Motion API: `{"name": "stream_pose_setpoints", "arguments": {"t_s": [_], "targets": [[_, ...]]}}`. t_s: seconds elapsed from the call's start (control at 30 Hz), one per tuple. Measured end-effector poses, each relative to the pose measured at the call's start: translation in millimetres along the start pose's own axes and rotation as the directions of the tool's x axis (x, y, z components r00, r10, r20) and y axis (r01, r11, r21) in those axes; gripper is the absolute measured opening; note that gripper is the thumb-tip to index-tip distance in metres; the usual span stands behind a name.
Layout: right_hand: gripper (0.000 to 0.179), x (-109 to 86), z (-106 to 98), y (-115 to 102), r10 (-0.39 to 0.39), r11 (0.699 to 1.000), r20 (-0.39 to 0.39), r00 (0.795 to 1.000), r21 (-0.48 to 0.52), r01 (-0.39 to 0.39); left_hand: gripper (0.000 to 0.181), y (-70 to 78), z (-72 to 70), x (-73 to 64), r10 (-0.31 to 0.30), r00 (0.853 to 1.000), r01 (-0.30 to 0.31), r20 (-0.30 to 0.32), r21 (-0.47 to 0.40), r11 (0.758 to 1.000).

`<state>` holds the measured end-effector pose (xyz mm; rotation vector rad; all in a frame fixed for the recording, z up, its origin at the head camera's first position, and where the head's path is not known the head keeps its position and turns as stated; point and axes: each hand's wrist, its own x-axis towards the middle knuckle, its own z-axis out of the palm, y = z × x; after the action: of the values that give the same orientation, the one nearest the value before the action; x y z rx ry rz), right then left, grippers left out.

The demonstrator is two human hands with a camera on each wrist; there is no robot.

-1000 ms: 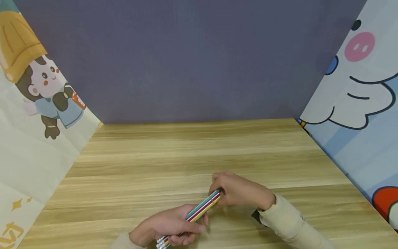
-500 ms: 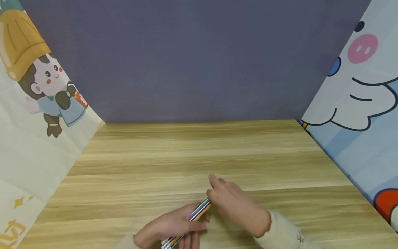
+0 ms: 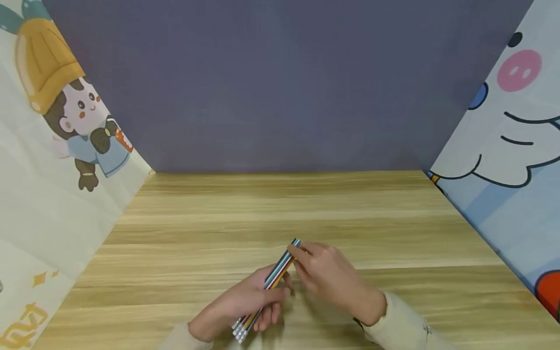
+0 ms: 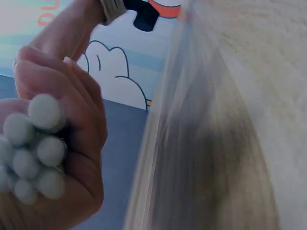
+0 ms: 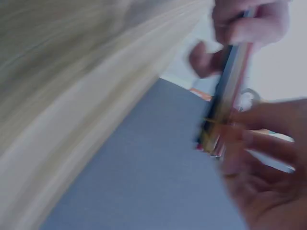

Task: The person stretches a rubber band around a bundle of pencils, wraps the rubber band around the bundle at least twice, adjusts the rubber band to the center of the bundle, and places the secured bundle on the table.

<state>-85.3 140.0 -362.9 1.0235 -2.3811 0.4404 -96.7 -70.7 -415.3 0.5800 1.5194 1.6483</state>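
Observation:
A bundle of striped pencils (image 3: 278,270) slants up and away over the table, with teal, dark red, white and yellow showing. My left hand (image 3: 249,296) grips it around the middle. Its pale, round eraser ends (image 4: 38,148) stick out of the fist in the left wrist view. At the far end my right hand (image 3: 332,274) has its thumb and fingers against the pencils. A thin yellowish rubber band (image 5: 209,120) crosses the bundle there, right at the right hand's curled fingertips, blurred in the right wrist view.
The wood-grain table (image 3: 197,228) lies beneath both hands. A dark grey panel (image 3: 280,87) stands along its back edge, and cartoon-printed sheets rise at the left (image 3: 52,218) and right (image 3: 525,218). A dark device (image 4: 145,19) sits on the right wrist.
The right hand turns at the pencils' far end, first covering the tips, then shifting to their right side so the tips show. The left hand keeps its grip while the bundle tilts steeper.

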Motion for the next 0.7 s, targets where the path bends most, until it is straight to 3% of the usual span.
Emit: {"name": "stream_pose_setpoints", "arguments": {"t_s": [0.1,0.17,0.23,0.33,0.4,0.47,0.57,0.7], "targets": [[0.024,1.1,1.1,5.9,0.001,0.990,-0.110,0.994,0.141,0.015,0.020,0.4,-4.5,0.6,0.036,0.999,-0.036,-0.008,-0.025,0.999],[0.023,1.7,1.9,9.0,0.061,0.978,-0.092,0.994,0.206,-0.040,0.016,-0.7,-7.0,0.5,0.072,0.997,-0.071,0.009,-0.051,0.996],[0.025,2.7,1.8,12.5,0.156,0.950,0.010,0.988,0.272,-0.153,0.016,-1.7,-8.2,0.4,0.089,0.995,-0.086,0.045,-0.077,0.993],[0.033,4.5,0.2,20.1,0.279,0.867,0.233,0.932,0.357,-0.349,0.015,-2.9,-8.1,-0.3,0.091,0.990,-0.079,0.104,-0.112,0.991],[0.032,5.8,-1.7,26.0,0.299,0.809,0.338,0.892,0.407,-0.425,0.013,-3.2,-7.9,-1.1,0.096,0.987,-0.080,0.125,-0.125,0.989],[0.026,6.6,-4.3,31.4,0.296,0.774,0.387,0.873,0.438,-0.457,0.016,-2.7,-8.5,-2.2,0.113,0.983,-0.091,0.146,-0.144,0.985],[0.021,6.9,-8.9,37.3,0.309,0.745,0.373,0.875,0.477,-0.466,0.028,0.1,-11.3,-4.7,0.127,0.980,-0.102,0.153,-0.160,0.982],[0.023,5.1,-12.3,41.9,0.365,0.730,0.300,0.881,0.496,-0.471,0.029,2.2,-13.3,-5.8,0.120,0.982,-0.097,0.146,-0.159,0.983]]}}
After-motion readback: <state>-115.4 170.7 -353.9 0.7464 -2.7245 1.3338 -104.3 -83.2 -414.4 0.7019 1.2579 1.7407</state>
